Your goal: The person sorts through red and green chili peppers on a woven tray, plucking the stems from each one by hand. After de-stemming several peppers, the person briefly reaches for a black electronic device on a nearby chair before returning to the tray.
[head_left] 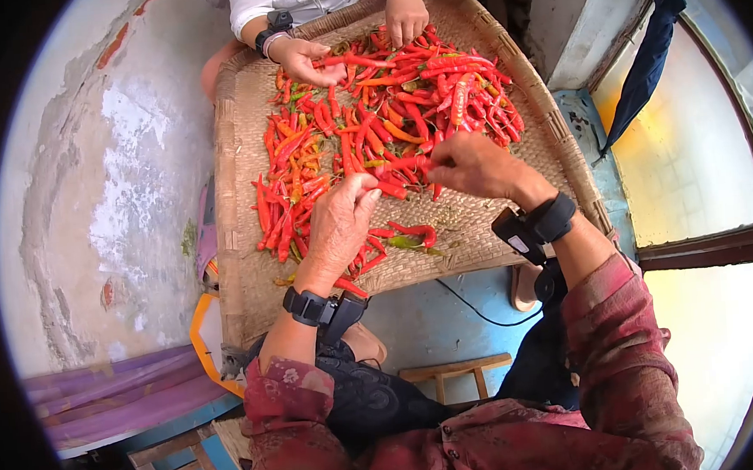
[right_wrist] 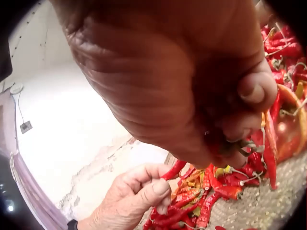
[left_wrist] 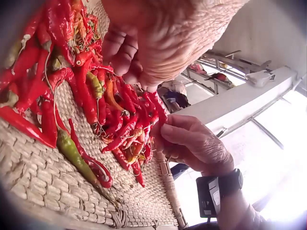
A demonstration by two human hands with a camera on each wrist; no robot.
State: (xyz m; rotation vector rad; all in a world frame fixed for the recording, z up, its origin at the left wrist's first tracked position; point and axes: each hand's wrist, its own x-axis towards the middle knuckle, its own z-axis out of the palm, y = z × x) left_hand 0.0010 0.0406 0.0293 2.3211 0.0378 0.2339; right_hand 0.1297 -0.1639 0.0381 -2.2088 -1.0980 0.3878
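Note:
A woven tray (head_left: 489, 241) holds a heap of red peppers (head_left: 387, 131), with some orange and green ones. Over its near part, the left hand (head_left: 341, 224) pinches one end of a red pepper (left_wrist: 157, 106) between thumb and finger. The right hand (head_left: 480, 168) has its fingers curled round the pepper's other end, seen in the left wrist view. In the right wrist view the left hand (right_wrist: 134, 196) pinches the red pepper (right_wrist: 175, 169); the right hand (right_wrist: 158, 81) fills the top, its palm shaded, with a green stem by its fingertips.
Across the tray, another person's two hands (head_left: 310, 62) are among the peppers. A wall (head_left: 123, 181) stands to the left, and a window (head_left: 689, 130) and a dark folded umbrella (head_left: 646, 59) to the right. A wooden stool (head_left: 458, 368) is below the tray.

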